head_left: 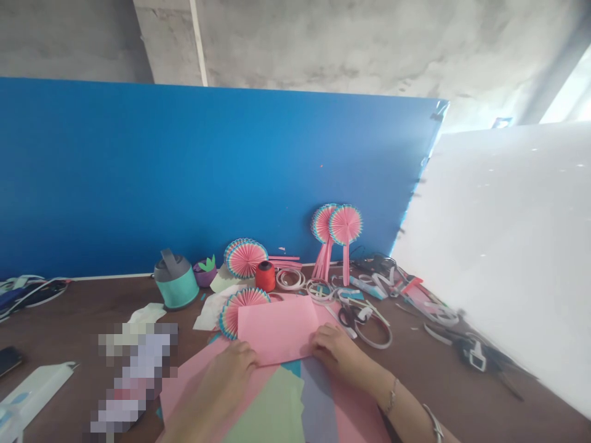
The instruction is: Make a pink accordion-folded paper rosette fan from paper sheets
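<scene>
A pink sheet of paper (279,329) is held up at a slant in front of me. My left hand (237,366) is closed on its lower left corner. At the lower right edge, my right hand (339,354) pinches the paper, its thumb hidden. Beneath both hands lie larger pink sheets (203,375), a pale green sheet (268,409) with a torn edge and a lavender sheet (318,394). Just behind the held sheet, partly covered by it, is a pleated pink paper fan (237,311) with a blue and white rim.
Another folded fan (247,258) lies beside a red thread spool (265,277). Two finished-looking fans (345,225) lean on the blue partition (231,166). Scissors (348,317) and tape rolls (290,279) sit right of centre; a teal container (176,283) stands left.
</scene>
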Available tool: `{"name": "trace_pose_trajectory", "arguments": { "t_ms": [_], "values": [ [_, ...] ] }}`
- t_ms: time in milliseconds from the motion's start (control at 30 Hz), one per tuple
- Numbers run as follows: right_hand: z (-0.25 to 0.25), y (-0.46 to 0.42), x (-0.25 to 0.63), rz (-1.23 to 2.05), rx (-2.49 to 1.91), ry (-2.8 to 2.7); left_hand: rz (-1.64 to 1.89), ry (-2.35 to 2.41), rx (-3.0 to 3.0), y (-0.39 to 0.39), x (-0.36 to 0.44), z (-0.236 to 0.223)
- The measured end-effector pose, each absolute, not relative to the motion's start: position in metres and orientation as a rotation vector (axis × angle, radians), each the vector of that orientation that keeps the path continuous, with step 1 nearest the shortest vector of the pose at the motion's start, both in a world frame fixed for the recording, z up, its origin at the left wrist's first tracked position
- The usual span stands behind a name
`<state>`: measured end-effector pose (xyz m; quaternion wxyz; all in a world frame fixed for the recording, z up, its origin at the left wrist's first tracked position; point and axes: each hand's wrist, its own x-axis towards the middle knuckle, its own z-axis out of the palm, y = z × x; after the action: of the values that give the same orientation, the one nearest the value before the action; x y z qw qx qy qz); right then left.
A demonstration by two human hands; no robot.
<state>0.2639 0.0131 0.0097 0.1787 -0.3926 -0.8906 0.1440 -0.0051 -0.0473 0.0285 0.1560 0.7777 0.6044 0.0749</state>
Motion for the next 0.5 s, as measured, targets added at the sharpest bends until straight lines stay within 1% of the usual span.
{"name": "trace_pose_trajectory", "arguments": {
  "t_ms": [233,400,500],
  "values": [
    [0.008,0.008,0.251,0.148,-1.132,-2.626,0.185,1.663,2.311,-0.045,0.011,0.031],
    [0.006,0.005,0.238,0.017,-1.042,-2.721,0.344,1.585,2.44,-0.043,0.019,0.019],
    [0.008,0.003,0.234,-0.009,-1.042,-2.737,0.34,1.541,2.531,-0.042,0.024,0.015]
  ]
}}
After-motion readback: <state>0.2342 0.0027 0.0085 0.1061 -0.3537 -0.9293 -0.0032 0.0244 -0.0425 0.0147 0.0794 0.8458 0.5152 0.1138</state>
